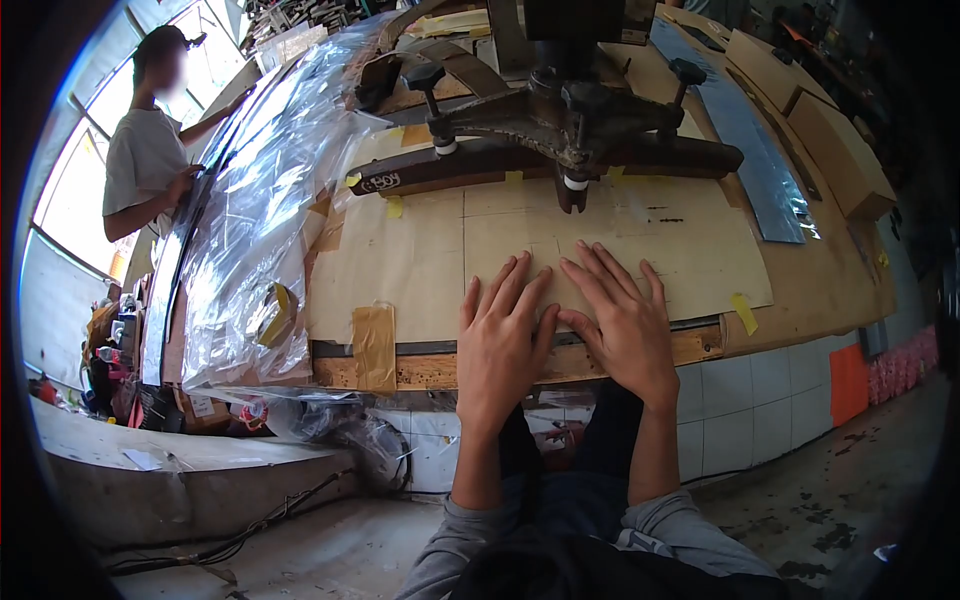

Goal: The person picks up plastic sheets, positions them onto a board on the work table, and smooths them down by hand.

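Note:
My left hand [503, 325] lies flat on a tan paper sheet [390, 260], its fingers pointing away from me. Beside it my right hand [628, 325] also rests flat on the sheet, fingers spread, the two thumbs close together. Neither hand holds anything. Pencil lines cross the sheet, and short dark marks show on its right side. Beyond my fingertips a dark metal bar [660, 157] lies across the far part of the sheet, under a heavy press head [565, 120] with black knobs. Yellow tape pieces [743, 313] stick to the sheet's edges.
Clear plastic film [250, 220] covers the table's left side, with a tape roll [279, 314] on it. A wide brown tape strip [374, 348] crosses the wooden front edge [430, 369]. Cardboard boxes [840, 155] stand at right. Another person [150, 150] stands at far left.

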Demonstrator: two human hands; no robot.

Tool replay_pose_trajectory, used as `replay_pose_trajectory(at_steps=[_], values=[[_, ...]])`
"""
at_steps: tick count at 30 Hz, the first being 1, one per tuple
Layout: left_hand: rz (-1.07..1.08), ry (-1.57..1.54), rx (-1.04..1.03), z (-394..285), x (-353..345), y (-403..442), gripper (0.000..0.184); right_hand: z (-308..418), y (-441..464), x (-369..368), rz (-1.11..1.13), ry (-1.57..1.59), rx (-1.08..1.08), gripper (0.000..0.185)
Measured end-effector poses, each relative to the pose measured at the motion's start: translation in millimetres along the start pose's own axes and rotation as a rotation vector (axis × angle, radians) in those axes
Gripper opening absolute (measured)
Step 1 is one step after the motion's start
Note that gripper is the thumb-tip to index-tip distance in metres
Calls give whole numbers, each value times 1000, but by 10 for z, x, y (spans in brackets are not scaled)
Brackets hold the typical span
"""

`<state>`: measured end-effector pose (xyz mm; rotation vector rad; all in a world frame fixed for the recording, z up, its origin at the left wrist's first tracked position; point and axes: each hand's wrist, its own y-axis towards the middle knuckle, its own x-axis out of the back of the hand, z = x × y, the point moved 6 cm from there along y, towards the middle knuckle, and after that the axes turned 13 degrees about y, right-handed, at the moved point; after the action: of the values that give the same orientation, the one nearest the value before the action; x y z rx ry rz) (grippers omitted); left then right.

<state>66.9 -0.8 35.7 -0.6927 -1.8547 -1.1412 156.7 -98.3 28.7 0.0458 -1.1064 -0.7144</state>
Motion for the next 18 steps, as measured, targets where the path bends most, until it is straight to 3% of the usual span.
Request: replay_pose_trajectory(at_steps=[18], values=[[-3, 32, -44, 3, -5, -37, 36, -18, -34, -1, -33, 25, 15, 53]])
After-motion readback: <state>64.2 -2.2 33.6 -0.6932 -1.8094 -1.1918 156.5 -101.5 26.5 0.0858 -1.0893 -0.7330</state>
